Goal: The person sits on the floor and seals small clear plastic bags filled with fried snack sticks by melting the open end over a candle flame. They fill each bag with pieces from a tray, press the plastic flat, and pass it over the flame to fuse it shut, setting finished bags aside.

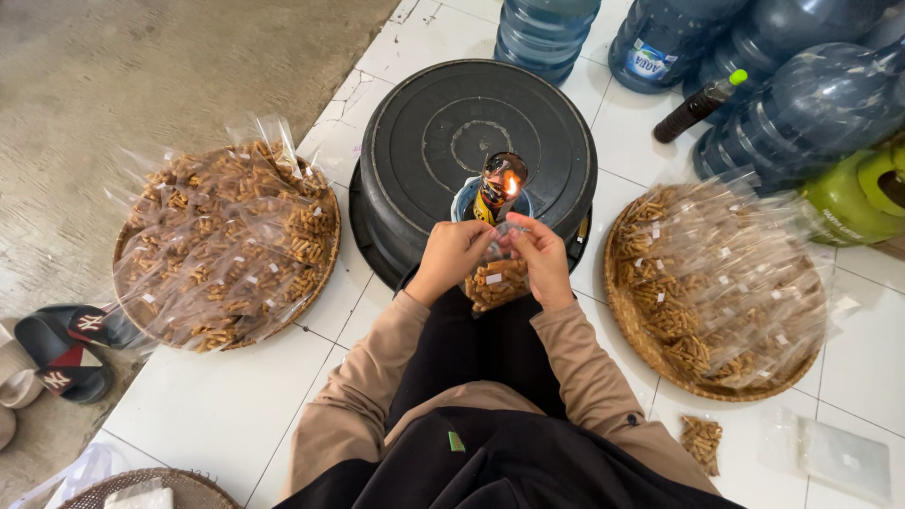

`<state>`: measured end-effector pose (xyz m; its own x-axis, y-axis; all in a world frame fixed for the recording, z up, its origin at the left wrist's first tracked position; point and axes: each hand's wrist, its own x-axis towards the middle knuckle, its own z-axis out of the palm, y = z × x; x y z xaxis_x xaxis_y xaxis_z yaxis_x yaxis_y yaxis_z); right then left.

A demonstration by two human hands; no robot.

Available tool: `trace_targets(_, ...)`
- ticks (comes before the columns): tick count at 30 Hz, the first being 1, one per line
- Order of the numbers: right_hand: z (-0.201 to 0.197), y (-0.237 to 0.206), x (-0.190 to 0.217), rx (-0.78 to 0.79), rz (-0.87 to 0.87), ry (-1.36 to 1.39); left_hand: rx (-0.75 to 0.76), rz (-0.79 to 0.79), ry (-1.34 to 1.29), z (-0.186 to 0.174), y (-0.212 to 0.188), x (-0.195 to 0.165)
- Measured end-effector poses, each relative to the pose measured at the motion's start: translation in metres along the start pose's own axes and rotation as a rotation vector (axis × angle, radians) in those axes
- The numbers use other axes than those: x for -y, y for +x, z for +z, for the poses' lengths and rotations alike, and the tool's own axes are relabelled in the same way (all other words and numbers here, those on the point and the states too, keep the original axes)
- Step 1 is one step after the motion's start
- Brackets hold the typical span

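My left hand and my right hand both pinch the top of a small clear plastic bag of brown stick snacks, which hangs between them. Just beyond my fingers stands a small lamp made from a can, with a lit flame at its top. The bag's upper edge is close to the flame. The lamp sits in a small blue cup at the near edge of an upturned black tub.
A woven tray at left holds several filled snack bags. Another woven tray at right holds more bags. Blue water jugs, a dark bottle and a green gas cylinder stand behind. Sandals lie far left.
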<state>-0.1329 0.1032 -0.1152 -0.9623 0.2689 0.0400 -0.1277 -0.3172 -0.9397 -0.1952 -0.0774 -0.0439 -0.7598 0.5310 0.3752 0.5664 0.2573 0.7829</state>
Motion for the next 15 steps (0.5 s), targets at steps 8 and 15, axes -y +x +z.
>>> trace_targets(8,-0.002,0.011,-0.008,-0.032,-0.026,0.008,0.054,-0.201,-0.071,0.003,0.006,0.015)
trace_targets(15,0.0,0.03,0.005,-0.065,0.059,-0.007,0.133,-0.362,-0.466,0.013,0.019,0.055)
